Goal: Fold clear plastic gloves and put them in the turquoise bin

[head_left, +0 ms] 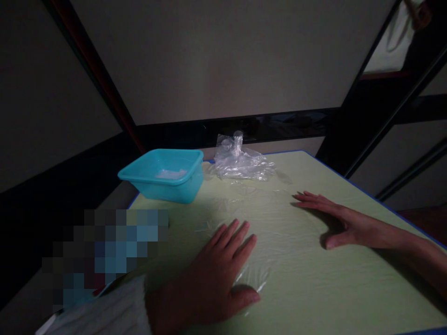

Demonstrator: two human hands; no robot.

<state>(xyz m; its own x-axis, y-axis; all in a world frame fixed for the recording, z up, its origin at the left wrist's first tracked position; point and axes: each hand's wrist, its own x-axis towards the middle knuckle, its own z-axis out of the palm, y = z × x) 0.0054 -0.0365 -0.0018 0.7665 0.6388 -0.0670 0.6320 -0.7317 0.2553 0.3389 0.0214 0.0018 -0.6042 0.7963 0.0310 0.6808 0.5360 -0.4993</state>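
Spread out beneath a flat left hand (218, 274): thin, clear, crinkled plastic film (268, 228) on a pale-green, blue-edged table (377, 284).
Mostly laid flat, by the look of it, but not yet free of creases, notably beside the left thumb and toward the far edge. Palm down, fingers extended, gripping nothing on the left; likewise open and empty at the right hand (337, 221), near the film, contact impossible to tell. Inside the turquoise, rectangular plastic basin (164, 190): a little whitish material (171, 174), too dim to identify. Heaped just beside the basin: a crumpled, clear plastic pile (240, 163).
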